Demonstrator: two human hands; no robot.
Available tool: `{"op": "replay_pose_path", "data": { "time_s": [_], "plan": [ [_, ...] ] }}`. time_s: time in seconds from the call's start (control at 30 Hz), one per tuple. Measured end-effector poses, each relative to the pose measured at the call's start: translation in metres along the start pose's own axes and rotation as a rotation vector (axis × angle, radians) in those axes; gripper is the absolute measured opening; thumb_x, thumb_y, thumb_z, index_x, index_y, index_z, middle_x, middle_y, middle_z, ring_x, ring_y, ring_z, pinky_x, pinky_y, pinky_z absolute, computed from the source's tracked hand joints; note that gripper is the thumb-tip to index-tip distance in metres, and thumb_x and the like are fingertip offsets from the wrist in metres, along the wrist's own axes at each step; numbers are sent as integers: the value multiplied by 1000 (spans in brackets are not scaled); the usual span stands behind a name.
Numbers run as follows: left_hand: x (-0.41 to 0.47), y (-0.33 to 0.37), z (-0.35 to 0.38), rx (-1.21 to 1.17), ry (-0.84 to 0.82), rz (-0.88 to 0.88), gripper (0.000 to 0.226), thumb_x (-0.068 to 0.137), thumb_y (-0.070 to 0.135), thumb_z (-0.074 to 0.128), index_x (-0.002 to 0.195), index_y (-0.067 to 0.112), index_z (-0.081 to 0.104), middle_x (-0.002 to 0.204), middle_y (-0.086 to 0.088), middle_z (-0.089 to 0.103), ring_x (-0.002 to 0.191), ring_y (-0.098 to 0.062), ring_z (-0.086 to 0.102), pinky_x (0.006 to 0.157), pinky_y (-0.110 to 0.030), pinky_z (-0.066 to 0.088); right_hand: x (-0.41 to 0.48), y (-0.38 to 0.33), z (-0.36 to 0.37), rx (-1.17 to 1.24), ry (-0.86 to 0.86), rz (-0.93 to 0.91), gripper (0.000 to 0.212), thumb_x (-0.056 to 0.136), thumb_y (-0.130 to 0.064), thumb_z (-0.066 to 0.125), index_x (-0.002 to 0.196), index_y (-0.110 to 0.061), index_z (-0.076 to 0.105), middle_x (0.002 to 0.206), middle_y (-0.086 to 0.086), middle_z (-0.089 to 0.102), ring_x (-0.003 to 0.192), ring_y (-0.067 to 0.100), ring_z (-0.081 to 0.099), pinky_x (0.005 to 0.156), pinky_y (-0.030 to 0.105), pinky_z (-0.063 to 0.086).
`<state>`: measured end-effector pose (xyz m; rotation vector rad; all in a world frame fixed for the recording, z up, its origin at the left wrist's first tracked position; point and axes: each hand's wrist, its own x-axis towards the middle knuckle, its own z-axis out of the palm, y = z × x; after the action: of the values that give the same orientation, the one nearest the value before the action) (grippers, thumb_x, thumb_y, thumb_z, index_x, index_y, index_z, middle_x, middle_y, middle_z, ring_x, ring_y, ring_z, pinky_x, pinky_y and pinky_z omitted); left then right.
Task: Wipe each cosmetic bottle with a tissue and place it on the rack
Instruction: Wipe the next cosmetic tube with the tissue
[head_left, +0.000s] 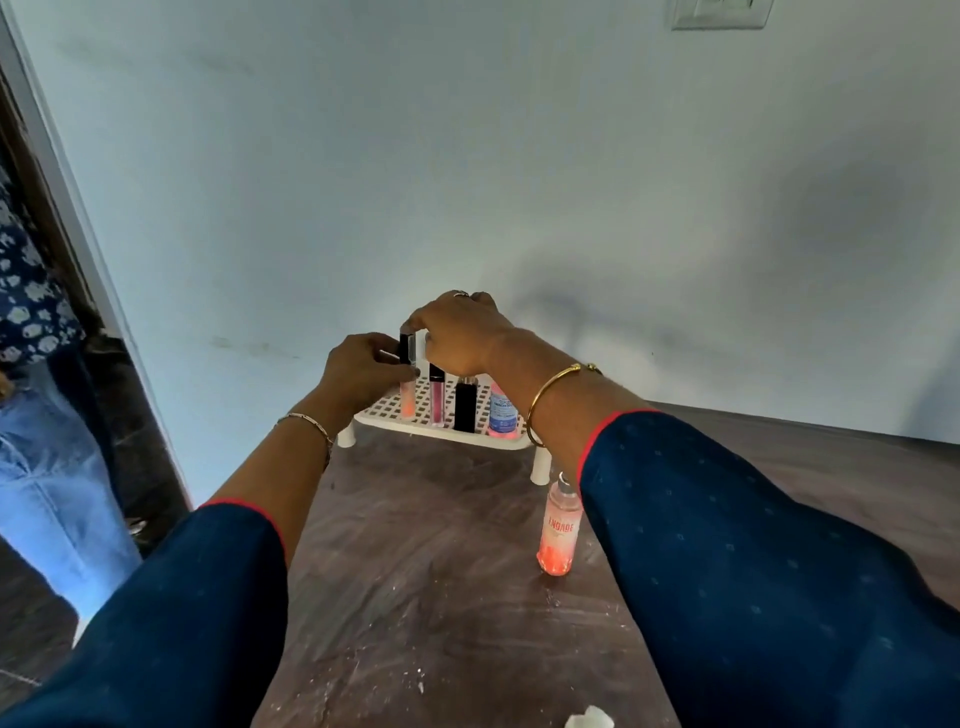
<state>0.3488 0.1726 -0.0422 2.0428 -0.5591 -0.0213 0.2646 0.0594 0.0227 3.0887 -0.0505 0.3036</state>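
The rack (410, 427) stands at the far end of the bench (415, 597), close to the wall (467, 182). Four things stand on it in a row: from left to right, the end tube (408, 402), a second tube (437, 399), a lipstick (465, 408) and a small bottle (502, 414). The left hand (363, 371) grips the end tube from the left; the right hand (460, 332) pinches its top from above. A spray bottle (561, 530) stands on the bench just before the rack's right front leg. A tissue (589, 719) lies at the near edge, to the right.
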Motion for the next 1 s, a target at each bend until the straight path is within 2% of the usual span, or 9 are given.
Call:
{"op": "replay_pose_path", "data": {
  "time_s": [0.1,0.2,0.33,0.43,0.57,0.77,0.87,1.0],
  "plan": [
    [3,-2,6,16,-5,-3,26,76,13,73,101,13,65,97,-7,70,87,-23,65,79,-33,49,3,5,3,6,-19,0,48,92,-10,43,137,-26,48,142,0,48,136,21,32,111,39,18],
    [3,-5,9,-9,-7,-19,26,74,11,75,98,12,65,97,-10,72,87,-27,68,88,-39,54,4,6,8,21,6,-16,45,93,-10,43,133,-27,52,139,-1,51,134,19,36,110,37,17],
    [3,-7,12,-2,-13,-13,29,75,13,74,102,12,65,100,-11,72,92,-28,68,91,-42,53,3,6,11,30,0,-11,44,93,-9,42,133,-26,52,139,0,52,133,21,38,111,38,17],
    [1,-6,15,11,-18,1,30,77,14,74,105,12,65,98,-9,70,93,-27,66,88,-36,51,3,8,11,34,-7,-3,48,92,-5,43,134,-27,50,139,-1,51,133,21,38,110,38,17],
    [-2,-6,17,55,-23,-2,34,78,15,73,110,10,63,93,-5,64,89,-21,58,79,-27,39,1,11,11,43,27,-10,51,91,-2,44,136,-27,48,141,-3,49,134,20,37,109,37,18],
    [1,-4,13,86,-35,-15,45,77,17,76,117,9,59,107,-9,69,88,-17,58,76,-26,38,-6,15,3,60,49,-10,49,94,-5,43,138,-27,45,142,-3,48,136,20,34,111,38,18],
    [-2,1,7,76,-43,-13,57,76,18,78,126,9,52,119,-12,65,95,-19,57,79,-28,39,-15,19,-4,59,52,4,46,96,-8,43,138,-27,46,143,0,48,136,22,34,112,38,18],
    [-17,13,-2,142,15,51,63,75,21,79,129,7,50,128,-12,60,116,-25,56,90,-29,39,-38,23,-13,98,87,39,44,97,-9,42,136,-28,48,139,4,51,134,23,36,111,39,21]
  ]
}}
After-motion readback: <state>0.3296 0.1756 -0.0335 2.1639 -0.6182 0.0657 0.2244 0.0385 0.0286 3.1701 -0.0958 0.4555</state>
